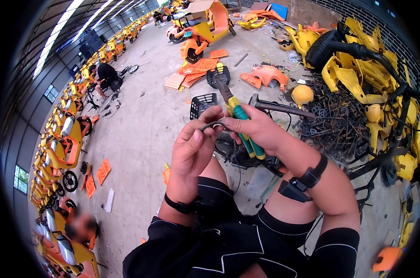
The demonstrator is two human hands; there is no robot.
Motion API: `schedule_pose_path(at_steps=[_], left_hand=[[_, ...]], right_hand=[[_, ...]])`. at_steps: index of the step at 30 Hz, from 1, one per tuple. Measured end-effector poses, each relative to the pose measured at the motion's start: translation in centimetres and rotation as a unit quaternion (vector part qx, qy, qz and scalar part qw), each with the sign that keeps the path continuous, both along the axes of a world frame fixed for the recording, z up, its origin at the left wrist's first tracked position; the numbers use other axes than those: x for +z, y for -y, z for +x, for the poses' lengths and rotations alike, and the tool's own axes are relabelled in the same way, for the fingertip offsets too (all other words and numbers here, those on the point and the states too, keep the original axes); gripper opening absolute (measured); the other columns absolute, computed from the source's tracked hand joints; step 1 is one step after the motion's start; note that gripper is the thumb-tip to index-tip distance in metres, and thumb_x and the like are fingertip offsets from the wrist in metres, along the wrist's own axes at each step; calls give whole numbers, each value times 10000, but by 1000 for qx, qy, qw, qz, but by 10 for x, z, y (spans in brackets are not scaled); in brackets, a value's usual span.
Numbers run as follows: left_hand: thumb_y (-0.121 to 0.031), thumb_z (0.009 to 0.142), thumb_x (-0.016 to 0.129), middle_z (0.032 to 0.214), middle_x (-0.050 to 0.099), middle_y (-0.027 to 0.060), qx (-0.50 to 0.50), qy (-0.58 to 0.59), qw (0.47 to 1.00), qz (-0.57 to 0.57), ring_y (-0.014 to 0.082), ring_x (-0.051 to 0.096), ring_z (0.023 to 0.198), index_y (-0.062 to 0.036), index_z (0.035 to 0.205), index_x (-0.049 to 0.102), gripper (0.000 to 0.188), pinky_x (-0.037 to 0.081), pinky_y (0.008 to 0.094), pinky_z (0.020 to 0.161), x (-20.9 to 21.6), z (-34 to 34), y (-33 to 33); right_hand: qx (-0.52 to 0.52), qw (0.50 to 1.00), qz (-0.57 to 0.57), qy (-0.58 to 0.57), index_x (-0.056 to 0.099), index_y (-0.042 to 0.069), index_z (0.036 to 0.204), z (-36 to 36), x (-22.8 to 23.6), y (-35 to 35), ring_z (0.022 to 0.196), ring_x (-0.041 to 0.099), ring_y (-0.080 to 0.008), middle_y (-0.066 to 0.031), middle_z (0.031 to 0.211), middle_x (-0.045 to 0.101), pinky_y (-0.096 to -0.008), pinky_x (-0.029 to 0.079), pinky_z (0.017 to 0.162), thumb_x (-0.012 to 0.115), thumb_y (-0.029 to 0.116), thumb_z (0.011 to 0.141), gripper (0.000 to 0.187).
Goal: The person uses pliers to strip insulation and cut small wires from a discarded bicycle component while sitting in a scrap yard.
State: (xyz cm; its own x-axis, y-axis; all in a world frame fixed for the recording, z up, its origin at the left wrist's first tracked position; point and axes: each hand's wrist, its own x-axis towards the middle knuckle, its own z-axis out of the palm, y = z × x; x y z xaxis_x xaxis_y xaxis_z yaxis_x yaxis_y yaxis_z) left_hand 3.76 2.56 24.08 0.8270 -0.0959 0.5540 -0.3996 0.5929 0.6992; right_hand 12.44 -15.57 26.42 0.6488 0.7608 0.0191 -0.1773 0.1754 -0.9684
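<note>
- The person sits with bent legs, working with both hands in front of the knees, above the concrete floor (140, 153).
- The left hand (188, 147) is curled, thumb and fingers closing round a short dark cable (214, 123).
- The right hand (262, 129) grips the green-and-yellow handles of some shears (242, 114), its thumb reaching the cable too. The blades point up and away, clear of the cable; I can't tell whether they are fully together.
- So the cable is between the two hands, bent in a small arc.
- Judging by this, the step in hand is sorting or straightening the cable by finger, the tool merely parked in the palm.
- The next move seems to call for a steady left pinch and, if cutting is wanted, turning the blades toward the cable.
- A hammer (284, 108) lies just beyond the right hand.
</note>
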Motion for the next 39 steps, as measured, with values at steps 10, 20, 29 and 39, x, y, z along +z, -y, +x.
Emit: schedule_pose_path(at_steps=[10, 20, 29, 39], left_hand=[[-262, 1066, 458, 1258, 646, 166, 3, -22, 1000, -9, 334, 491, 1318, -76, 1095, 629, 254, 314, 481, 1118, 4, 1, -2], [-258, 1069, 456, 1281, 623, 121, -33, -75, 984, -156, 229, 591, 1102, -69, 1160, 638, 278, 458, 409, 995, 3, 5, -5], [-267, 1058, 482, 1269, 603, 130, -17, -117, 984, -133, 199, 588, 1005, -89, 1158, 629, 251, 461, 362, 881, -1, 8, -3], [-259, 1047, 475, 1185, 618, 98, -72, -119, 981, -134, 133, 542, 916, -126, 1126, 671, 249, 398, 310, 782, -4, -2, 2]], right_hand=[[-30, 997, -5, -65, 576, 42, 1105, -19, 0, -14, 784, 584, -108, -29, 941, 600, -267, 487, 642, 667, 204, 953, 240], [-56, 952, 162, -253, 562, -10, 1118, 11, 5, 11, 976, 668, -238, -132, 1085, 655, -414, 572, 855, 574, 195, 956, 262], [134, 965, 147, -173, 526, 11, 1273, 9, 16, 28, 925, 692, -261, -181, 1114, 681, -315, 506, 571, 465, 230, 972, 376], [-121, 966, -64, 220, 426, 31, 1350, -11, 16, 28, 1062, 614, -211, -108, 1148, 588, -375, 586, 815, 562, 23, 872, 496]])
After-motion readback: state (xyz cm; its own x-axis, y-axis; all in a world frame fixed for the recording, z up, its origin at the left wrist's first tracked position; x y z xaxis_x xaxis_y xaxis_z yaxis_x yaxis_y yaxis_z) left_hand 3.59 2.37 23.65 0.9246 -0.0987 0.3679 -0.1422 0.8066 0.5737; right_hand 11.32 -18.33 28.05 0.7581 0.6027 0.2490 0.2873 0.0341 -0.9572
